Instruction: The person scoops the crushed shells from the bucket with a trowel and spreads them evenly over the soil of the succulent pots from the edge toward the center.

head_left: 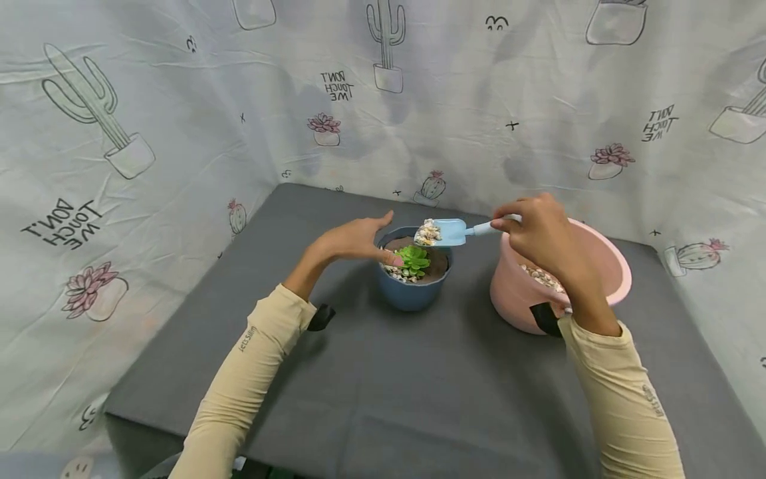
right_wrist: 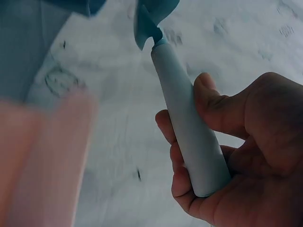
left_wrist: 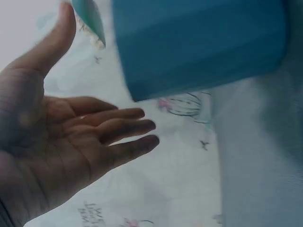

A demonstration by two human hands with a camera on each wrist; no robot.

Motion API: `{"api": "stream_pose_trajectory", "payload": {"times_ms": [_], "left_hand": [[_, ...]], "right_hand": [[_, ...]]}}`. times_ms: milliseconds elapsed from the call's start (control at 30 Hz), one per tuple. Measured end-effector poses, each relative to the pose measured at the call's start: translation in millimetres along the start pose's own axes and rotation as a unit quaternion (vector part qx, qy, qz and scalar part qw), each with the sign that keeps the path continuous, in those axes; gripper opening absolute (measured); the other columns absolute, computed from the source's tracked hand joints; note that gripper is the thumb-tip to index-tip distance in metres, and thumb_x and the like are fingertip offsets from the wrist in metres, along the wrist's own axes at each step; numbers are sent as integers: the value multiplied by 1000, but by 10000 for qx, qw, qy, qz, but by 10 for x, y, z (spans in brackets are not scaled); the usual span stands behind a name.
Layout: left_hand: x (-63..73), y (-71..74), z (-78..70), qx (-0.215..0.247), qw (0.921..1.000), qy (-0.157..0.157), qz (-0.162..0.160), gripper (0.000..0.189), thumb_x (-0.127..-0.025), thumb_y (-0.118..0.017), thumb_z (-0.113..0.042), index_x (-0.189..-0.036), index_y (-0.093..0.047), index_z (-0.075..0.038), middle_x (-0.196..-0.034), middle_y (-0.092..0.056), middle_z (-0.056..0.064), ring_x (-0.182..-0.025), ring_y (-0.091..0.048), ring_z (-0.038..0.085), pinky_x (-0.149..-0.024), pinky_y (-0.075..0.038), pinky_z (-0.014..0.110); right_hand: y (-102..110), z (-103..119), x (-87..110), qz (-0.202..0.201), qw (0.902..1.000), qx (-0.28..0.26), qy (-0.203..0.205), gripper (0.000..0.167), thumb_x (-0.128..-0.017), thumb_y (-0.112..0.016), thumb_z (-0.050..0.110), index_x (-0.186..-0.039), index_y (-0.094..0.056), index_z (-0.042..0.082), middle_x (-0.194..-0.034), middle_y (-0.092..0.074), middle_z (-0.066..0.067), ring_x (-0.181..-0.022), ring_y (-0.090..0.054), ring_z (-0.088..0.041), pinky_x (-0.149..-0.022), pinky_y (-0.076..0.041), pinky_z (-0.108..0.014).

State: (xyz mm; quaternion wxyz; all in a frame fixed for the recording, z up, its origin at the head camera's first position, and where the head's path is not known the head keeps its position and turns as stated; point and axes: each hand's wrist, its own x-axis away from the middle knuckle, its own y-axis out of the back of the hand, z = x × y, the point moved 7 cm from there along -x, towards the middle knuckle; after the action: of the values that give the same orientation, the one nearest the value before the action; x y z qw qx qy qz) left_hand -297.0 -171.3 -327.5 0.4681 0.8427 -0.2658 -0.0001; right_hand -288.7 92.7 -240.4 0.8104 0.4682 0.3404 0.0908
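Note:
In the head view my right hand (head_left: 541, 233) grips a small light-blue trowel (head_left: 455, 231) by its pale handle. Its blade carries small mixed pebbles (head_left: 427, 233) and is held over the far right rim of a blue pot (head_left: 409, 297). A green succulent (head_left: 415, 258) grows in that pot, with brown soil and white pebbles around it. At the pot's left side, my left hand (head_left: 361, 241) has fingers extended, the thumb raised. The left wrist view shows its palm facing the pot wall (left_wrist: 199, 52). Fingers wrap the handle (right_wrist: 189, 123) in the right wrist view.
A larger pink pot (head_left: 621, 276) stands on the right of the grey table (head_left: 383, 372), partly behind my right wrist, with pebbles (head_left: 543, 277) inside. A white cloth (head_left: 455, 133) printed with cacti hangs behind and along both sides.

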Motion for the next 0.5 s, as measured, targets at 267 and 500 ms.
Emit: {"api": "stream_pose_trajectory", "payload": {"times_ms": [267,500], "left_hand": [[-85,-219,140,232,9983,45,525,120,-90,-84,-39,-169,2,-8,-178,-8,14,-164,-17,34,-129,-30,55],[-87,-160,138,171,9989,33,427,119,-88,-85,-40,-169,-5,-7,-177,-12,12,-165,-17,32,-131,-27,51]], "right_hand": [[-405,333,-316,1028,9904,880,292,11,-95,-74,9,-94,-83,2,-86,-78,-19,-70,-56,-33,-77,-40,-45],[-404,614,-427,628,9796,1765,732,7,-92,-78,8,-89,-82,3,-81,-71,-17,-80,-51,-36,-71,-34,-42]]}}
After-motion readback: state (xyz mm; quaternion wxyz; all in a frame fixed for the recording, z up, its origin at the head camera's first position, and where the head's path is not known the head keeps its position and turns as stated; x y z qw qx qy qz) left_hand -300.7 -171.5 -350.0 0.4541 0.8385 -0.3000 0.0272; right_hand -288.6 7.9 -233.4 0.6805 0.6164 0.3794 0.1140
